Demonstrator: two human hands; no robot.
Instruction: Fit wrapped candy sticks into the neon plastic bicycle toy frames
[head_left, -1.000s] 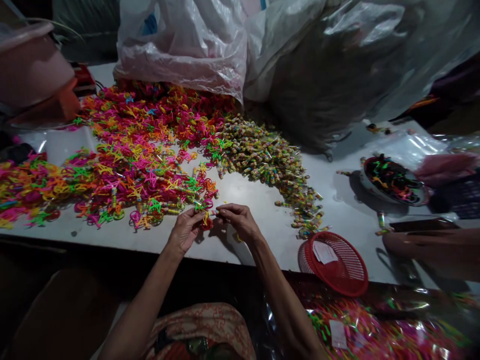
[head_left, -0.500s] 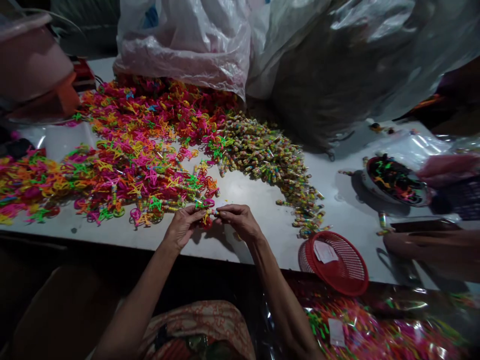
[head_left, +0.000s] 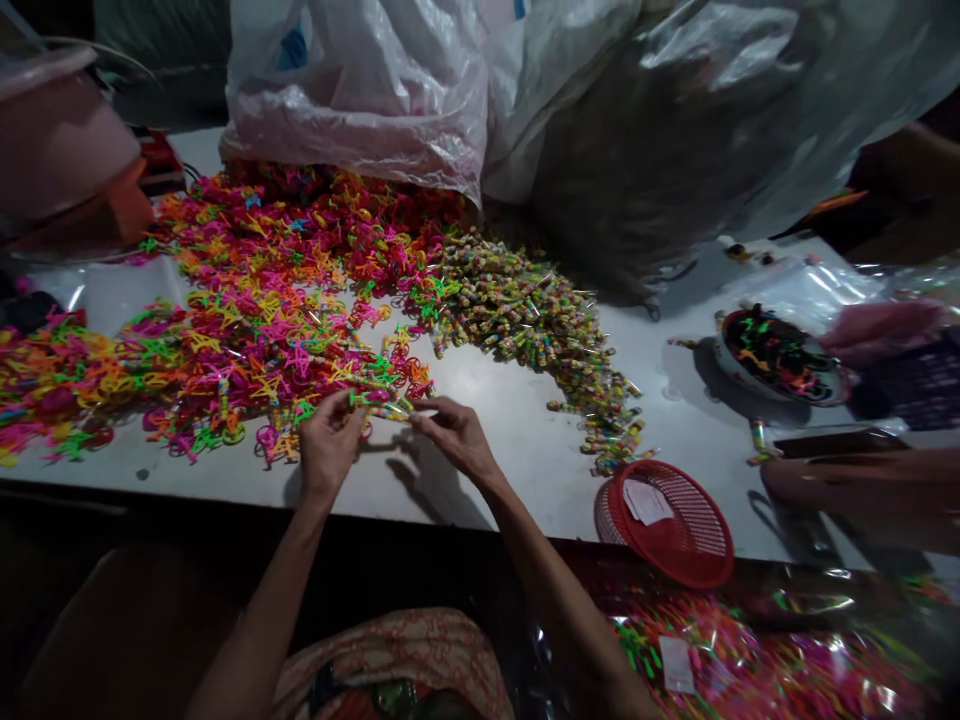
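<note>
The room is dark, so many small things are hard to make out. Both hands are over the table (head_left: pixel 517 440), near its front edge. The left hand (head_left: pixel 328 447) has its fingers pinched together at the edge of the big pile of bright plastic toys (head_left: pixel 247 320), but what they pinch is too small to tell. The right hand (head_left: pixel 452 435) has its fingertips pinched on a thin wrapped candy stick (head_left: pixel 391 412), which lies between the two hands.

A heap of wrapped candies (head_left: pixel 540 330) curves toward the right. At the back edge, big plastic bags (head_left: pixel 420 90) hide what is inside them.

A red basket (head_left: pixel 675 520) hangs over the front edge with a white paper slip (head_left: pixel 646 502) in it. A round bowl (head_left: pixel 780 358) near the right edge holds more bright toys. Another person's arm (head_left: pixel 862 490) is cut off at the right.
</note>
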